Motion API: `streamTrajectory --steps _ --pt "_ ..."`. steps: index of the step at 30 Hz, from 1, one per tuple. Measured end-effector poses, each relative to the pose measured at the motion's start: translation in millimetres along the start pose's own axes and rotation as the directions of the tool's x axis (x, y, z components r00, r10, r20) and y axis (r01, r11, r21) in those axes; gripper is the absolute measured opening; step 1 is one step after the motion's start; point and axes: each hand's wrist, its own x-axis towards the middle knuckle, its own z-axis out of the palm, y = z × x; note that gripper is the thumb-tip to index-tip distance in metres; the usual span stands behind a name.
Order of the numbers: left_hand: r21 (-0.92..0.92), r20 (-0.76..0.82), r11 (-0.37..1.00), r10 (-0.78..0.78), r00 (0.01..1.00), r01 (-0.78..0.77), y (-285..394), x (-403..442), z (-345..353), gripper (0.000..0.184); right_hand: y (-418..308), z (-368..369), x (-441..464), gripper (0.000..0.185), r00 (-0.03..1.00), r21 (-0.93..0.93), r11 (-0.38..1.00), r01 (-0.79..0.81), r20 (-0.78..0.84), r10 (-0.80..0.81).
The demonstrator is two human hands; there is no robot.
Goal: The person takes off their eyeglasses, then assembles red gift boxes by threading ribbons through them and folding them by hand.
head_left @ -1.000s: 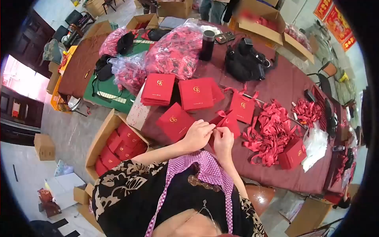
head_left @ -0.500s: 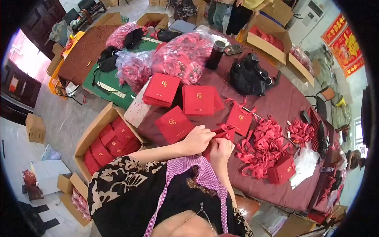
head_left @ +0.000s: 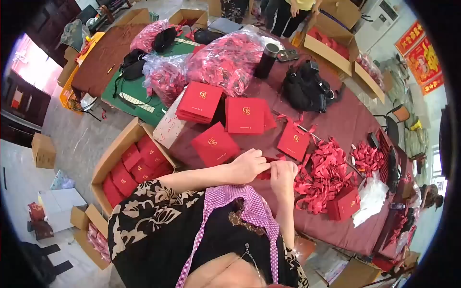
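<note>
My left hand (head_left: 250, 166) and my right hand (head_left: 283, 173) meet at the near side of the table, fingertips pinched close together. Both are closed on a red ribbon (head_left: 281, 157), of which only small bits show. Beneath them lies a red piece (head_left: 263, 176), mostly covered by my hands. Just beyond my left hand is a flat red gift bag (head_left: 214, 144) with a gold logo. Another red bag (head_left: 293, 141) with ribbon at its top lies past my right hand. A heap of loose red ribbons (head_left: 326, 173) spreads to the right.
Stacked red bags (head_left: 199, 103) and another stack (head_left: 245, 116) lie farther in. Behind them are plastic sacks (head_left: 223, 62), a black tumbler (head_left: 266, 61) and a black bag (head_left: 309, 89). A carton (head_left: 108, 168) of red bags stands at left. People (head_left: 288, 17) stand at the far side.
My right hand has shifted slightly right and up, still close to my left. The ribbon loops that stood above my fingers are now mostly hidden. The whole view has shifted slightly.
</note>
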Motion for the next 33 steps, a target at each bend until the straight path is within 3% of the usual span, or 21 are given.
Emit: streamTrajectory --steps 3,8,10,11,17,20,33 --pt "0.002 0.052 0.998 0.059 0.997 -0.059 -2 -2 4 0.015 12 -2 -4 0.014 0.977 0.161 0.984 -0.077 0.210 0.042" --pt "0.030 0.090 0.985 0.164 0.982 -0.167 1 -2 6 0.013 20 -2 -7 0.015 0.959 0.304 0.944 -0.132 0.281 0.043" --pt "0.024 0.103 0.985 0.170 0.980 -0.173 0 -5 7 0.011 25 -2 -4 0.015 0.907 0.363 0.909 -0.204 0.420 0.035" --pt "0.027 0.122 0.982 0.182 0.976 -0.187 0 -5 7 0.010 28 0 -7 0.015 0.937 0.363 0.926 -0.105 0.349 -0.031" --pt "0.025 0.178 0.973 0.221 0.959 -0.229 -3 -10 13 0.008 26 0 -8 0.013 0.915 0.370 0.924 -0.093 0.399 -0.067" --pt "0.012 0.201 0.971 0.233 0.951 -0.240 -3 -11 13 0.008 27 -2 -5 0.012 0.862 0.394 0.898 -0.198 0.506 -0.032" --pt "-0.168 0.208 0.979 0.146 0.967 -0.112 -13 -6 7 0.006 27 24 -25 0.008 0.955 0.428 0.870 -0.242 0.265 0.135"
